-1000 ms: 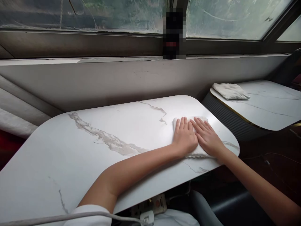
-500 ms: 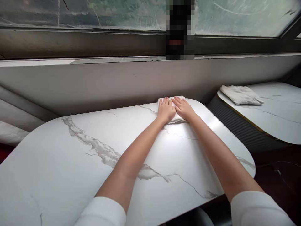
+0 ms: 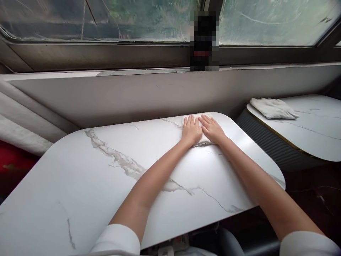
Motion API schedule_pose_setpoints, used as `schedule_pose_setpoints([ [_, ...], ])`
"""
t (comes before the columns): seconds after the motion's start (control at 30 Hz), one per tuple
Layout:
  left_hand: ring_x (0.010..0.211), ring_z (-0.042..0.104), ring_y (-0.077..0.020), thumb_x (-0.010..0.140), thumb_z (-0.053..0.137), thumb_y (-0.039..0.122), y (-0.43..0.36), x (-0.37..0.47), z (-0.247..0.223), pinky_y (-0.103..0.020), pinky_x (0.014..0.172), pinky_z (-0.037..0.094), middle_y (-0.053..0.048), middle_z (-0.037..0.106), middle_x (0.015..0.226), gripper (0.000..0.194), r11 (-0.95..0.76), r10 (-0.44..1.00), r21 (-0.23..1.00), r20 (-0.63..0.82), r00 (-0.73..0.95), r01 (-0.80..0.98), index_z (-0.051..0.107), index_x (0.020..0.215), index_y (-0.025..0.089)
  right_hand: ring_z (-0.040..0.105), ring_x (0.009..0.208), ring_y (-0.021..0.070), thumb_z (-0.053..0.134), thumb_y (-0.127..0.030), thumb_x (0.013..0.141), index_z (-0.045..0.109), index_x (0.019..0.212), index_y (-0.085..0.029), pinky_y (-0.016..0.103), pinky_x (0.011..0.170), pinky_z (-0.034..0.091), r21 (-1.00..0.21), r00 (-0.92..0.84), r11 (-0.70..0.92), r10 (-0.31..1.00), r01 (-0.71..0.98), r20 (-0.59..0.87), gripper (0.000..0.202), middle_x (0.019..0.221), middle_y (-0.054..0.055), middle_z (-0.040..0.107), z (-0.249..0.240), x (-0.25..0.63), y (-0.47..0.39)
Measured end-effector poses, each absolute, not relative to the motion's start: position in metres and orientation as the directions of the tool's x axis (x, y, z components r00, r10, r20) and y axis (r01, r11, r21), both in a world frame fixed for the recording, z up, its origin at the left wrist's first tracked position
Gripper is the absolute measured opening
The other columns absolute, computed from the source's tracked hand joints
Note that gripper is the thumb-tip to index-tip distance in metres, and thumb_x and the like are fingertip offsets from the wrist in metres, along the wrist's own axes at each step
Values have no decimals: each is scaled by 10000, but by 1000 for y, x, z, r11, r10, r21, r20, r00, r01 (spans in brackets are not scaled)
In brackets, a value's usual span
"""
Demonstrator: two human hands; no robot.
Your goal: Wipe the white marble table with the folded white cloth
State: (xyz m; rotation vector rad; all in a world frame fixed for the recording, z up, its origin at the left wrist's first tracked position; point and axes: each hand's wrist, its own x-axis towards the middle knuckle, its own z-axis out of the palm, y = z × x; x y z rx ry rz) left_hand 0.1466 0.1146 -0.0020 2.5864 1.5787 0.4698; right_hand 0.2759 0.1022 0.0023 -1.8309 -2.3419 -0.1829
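Near the far edge of a white marbled table [image 3: 106, 199], a white cloth [image 3: 204, 140] lies flat under both my hands. My left hand [image 3: 191, 131] presses on its left part, palm down, with the fingers stretched forward. Beside it, my right hand [image 3: 212, 128] rests on the right part of the cloth, also palm down with fingers extended. The two hands touch or nearly touch at the thumbs. Most of the cloth is hidden beneath them.
At the right stands a second marbled table [image 3: 319, 131] with a folded white cloth [image 3: 274, 108] on its corner. A wall and windows [image 3: 149, 21] run behind. A pale padded seat [image 3: 23, 124] is at the left.
The hands and cloth have shifted slightly nearer and to the right over the tabletop. The camera view has also moved a little.
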Motion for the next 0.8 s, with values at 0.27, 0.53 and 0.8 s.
schedule_pose_setpoints([
  [0.27, 1405, 137, -255, 955, 258, 266, 15, 114, -3, -445, 1156, 77, -190, 241, 1501, 526, -602, 797, 234, 230, 559, 763, 297, 1415, 15, 224, 1392, 226, 241, -244, 935, 336, 1429, -89, 433, 1125, 218, 19, -194, 194, 956, 981, 221, 525, 1501, 129, 288, 1, 250, -13],
  [0.53, 1411, 60, -259, 970, 267, 282, -76, 69, 1, -463, 1157, 112, -176, 217, 1512, 522, -690, 724, 274, 250, 643, 670, 266, 1429, 33, 142, 1411, 254, 298, -217, 921, 56, 1495, -107, 491, 1125, 215, 68, -261, 253, 914, 965, 310, 633, 1523, 127, 234, -2, 212, -113],
  [0.8, 1411, 32, -244, 970, 273, 275, -85, 35, 12, -444, 1161, 118, -152, 160, 1529, 530, -664, 736, 316, 115, 667, 678, 223, 1447, 50, 127, 1411, 274, 317, -204, 900, 149, 1477, -44, 509, 1125, 201, 76, -332, 324, 901, 943, 280, 622, 1503, 170, 268, 0, 184, -118],
])
